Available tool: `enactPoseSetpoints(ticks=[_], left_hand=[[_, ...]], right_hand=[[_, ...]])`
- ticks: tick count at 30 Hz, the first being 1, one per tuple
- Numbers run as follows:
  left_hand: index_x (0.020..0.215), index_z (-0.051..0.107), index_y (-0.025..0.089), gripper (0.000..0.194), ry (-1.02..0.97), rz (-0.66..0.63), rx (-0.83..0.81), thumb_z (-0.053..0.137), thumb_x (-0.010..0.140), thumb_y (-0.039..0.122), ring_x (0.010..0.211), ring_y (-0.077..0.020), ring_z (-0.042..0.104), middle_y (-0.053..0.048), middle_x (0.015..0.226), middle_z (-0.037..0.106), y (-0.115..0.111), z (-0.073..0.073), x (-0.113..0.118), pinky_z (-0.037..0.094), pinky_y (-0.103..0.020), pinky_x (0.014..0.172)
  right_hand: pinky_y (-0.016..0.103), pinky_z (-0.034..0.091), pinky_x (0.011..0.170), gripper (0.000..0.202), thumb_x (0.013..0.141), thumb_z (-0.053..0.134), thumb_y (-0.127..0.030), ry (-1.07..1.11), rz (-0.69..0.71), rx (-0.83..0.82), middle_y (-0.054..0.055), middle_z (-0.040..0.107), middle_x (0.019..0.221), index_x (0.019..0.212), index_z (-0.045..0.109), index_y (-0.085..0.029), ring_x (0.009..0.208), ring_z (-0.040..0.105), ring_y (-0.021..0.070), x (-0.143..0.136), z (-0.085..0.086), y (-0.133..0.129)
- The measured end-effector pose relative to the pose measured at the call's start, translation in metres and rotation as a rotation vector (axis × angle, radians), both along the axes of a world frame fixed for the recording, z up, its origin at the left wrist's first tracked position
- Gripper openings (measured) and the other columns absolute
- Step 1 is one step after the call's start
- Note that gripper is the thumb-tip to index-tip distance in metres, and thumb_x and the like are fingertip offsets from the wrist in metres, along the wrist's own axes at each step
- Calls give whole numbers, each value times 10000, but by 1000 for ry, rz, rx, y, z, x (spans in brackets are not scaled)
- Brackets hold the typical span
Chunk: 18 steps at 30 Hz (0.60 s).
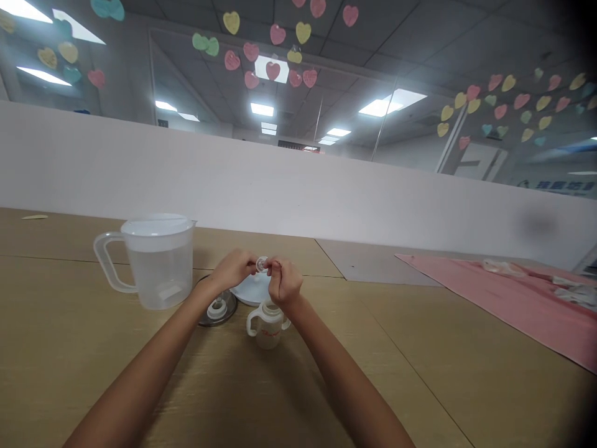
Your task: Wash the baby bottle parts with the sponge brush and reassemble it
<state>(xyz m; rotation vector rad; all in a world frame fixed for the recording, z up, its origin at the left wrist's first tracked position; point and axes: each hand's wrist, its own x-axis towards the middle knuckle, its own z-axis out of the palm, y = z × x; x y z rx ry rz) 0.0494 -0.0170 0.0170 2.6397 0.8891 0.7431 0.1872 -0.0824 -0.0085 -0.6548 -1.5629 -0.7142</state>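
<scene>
Between my two hands is a small round translucent ring-like piece (262, 264), its exact kind too small to make out. My left hand (236, 269) pinches its left side, and my right hand (284, 280) pinches its right side. Just below my right hand stands a baby bottle (269, 330) with two side handles, upright and without a cap, with red print on its front. Under my hands lies a white dish (252, 292), partly hidden. To its left, a white bottle collar with a clear nipple (217, 308) rests on a dark-rimmed round plate (232, 309).
A large translucent measuring jug (161, 267) with a white lid stands at the left on the wooden table (373, 386). A pink cloth (504, 305) with whitish crumpled items covers the right side. A white partition (280, 186) closes off the back.
</scene>
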Motion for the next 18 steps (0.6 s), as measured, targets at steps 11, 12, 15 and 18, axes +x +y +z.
enactPoseSetpoints(ticks=[11, 12, 15, 18], left_hand=[[630, 636, 129, 278, -42, 32, 16, 449, 787, 262, 528, -111, 438, -6, 556, 576, -14, 15, -3, 251, -227, 534], [636, 635, 128, 269, -59, 18, 4, 451, 783, 258, 543, -113, 447, -7, 573, 584, -14, 15, -3, 260, -222, 541], [657, 640, 125, 279, -99, -9, -24, 452, 791, 280, 570, -115, 458, -4, 597, 588, -14, 16, -2, 274, -212, 549], [681, 654, 123, 303, -96, 11, -8, 449, 807, 308, 564, -112, 448, 0, 581, 573, -14, 17, -2, 264, -212, 539]], right_hand=[[236, 517, 682, 251, 929, 342, -143, -29, 19, -147, 65, 657, 810, 838, 573, -180, 950, 639, 157, -1, 6, 3], [235, 514, 680, 245, 926, 362, -151, -28, 3, -153, 68, 654, 826, 818, 580, -181, 931, 640, 156, -1, 5, 5], [220, 497, 646, 208, 914, 429, -184, -7, -39, -168, 79, 640, 900, 829, 618, -174, 791, 636, 128, 2, 1, 10], [208, 482, 626, 185, 902, 468, -195, 19, -16, -171, 72, 623, 906, 859, 646, -169, 704, 614, 101, 4, 0, 12]])
